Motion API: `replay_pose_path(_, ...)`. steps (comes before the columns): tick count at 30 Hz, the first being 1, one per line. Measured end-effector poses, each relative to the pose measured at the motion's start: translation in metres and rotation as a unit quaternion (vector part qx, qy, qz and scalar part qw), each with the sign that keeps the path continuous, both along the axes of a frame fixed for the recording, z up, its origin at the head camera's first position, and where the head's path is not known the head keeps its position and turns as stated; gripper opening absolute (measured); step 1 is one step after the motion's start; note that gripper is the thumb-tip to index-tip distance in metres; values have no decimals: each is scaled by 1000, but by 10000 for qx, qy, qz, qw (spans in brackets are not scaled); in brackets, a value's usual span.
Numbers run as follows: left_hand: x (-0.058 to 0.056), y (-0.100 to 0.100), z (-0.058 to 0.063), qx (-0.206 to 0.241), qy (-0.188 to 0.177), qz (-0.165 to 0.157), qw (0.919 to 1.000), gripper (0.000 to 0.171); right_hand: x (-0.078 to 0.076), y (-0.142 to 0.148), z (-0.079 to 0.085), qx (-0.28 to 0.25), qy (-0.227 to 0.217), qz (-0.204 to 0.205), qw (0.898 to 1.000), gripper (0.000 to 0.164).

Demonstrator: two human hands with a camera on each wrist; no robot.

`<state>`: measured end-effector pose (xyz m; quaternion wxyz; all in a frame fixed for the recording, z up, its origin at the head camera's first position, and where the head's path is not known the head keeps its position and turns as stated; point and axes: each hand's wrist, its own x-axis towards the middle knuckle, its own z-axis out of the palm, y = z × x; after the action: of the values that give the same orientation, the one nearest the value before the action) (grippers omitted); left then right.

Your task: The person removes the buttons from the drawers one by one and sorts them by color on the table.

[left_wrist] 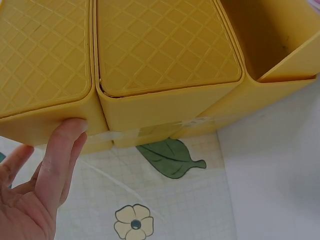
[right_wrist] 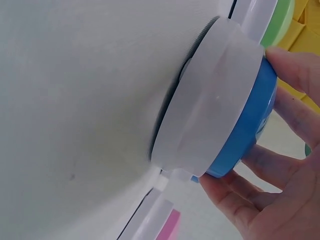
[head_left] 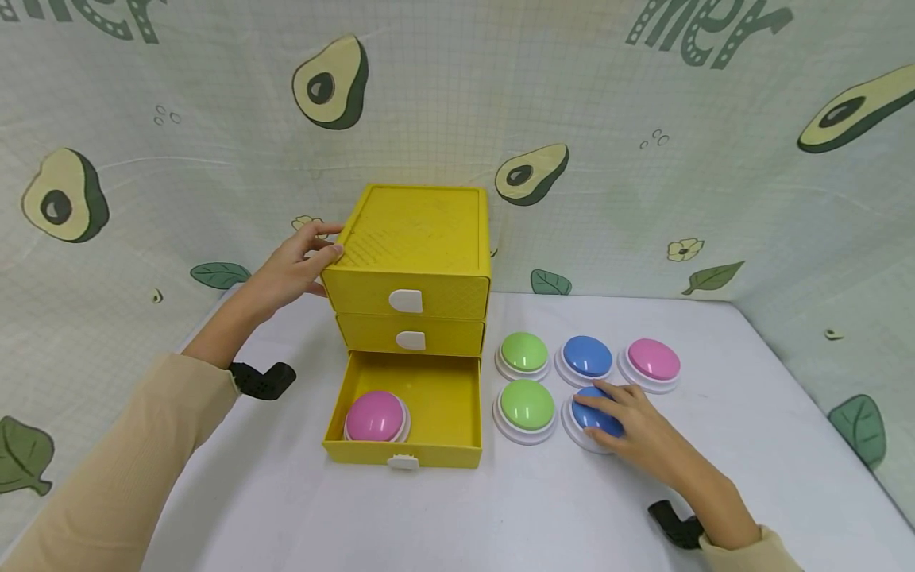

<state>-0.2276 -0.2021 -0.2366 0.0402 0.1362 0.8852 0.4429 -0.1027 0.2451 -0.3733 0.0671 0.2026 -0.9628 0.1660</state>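
Note:
My right hand (head_left: 636,425) is over the front blue push button (head_left: 597,410), thumb and fingers spread around the dome and white base. Close up in the right wrist view, this blue button (right_wrist: 250,120) sits between thumb and fingertips, with a dark shadow under its base. At the yellow drawer box (head_left: 422,230), my left hand (head_left: 293,266) rests against the upper left edge. The left wrist view shows a finger of the left hand (left_wrist: 45,185) touching the box's side. The bottom drawer (head_left: 446,397) is pulled out, with a pink button (head_left: 375,416) inside at the left.
Right of the box stand two green buttons, one behind (head_left: 524,351) and one in front (head_left: 527,404). Another blue button (head_left: 588,355) and a pink button (head_left: 654,359) complete the back row. A patterned cloth (head_left: 429,95) hangs behind the white table (head_left: 429,524).

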Motion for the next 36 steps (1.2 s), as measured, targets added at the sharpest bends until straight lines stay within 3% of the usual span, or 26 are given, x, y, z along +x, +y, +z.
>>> replay_pose_path(11, -1, 0, -2, 50, -8, -55, 10000, 54, 3, -7, 7, 19, 66, 105, 9999, 39)
replay_pose_path(20, -1, 1, 0, -13, -38, -3, 10000, 54, 8, -34, 31, -179, -58, 312, 9993, 30)
replay_pose_path(30, 1, 1, 1, -24, -20, -15, 10000, 54, 6, -81, 50, -153, 182, 1110, 9935, 31)
replay_pose_path(36, 0, 1, 1, -36, -27, 23, 10000, 53, 2, -114, 58, -204, -90, 1516, 9882, 35)
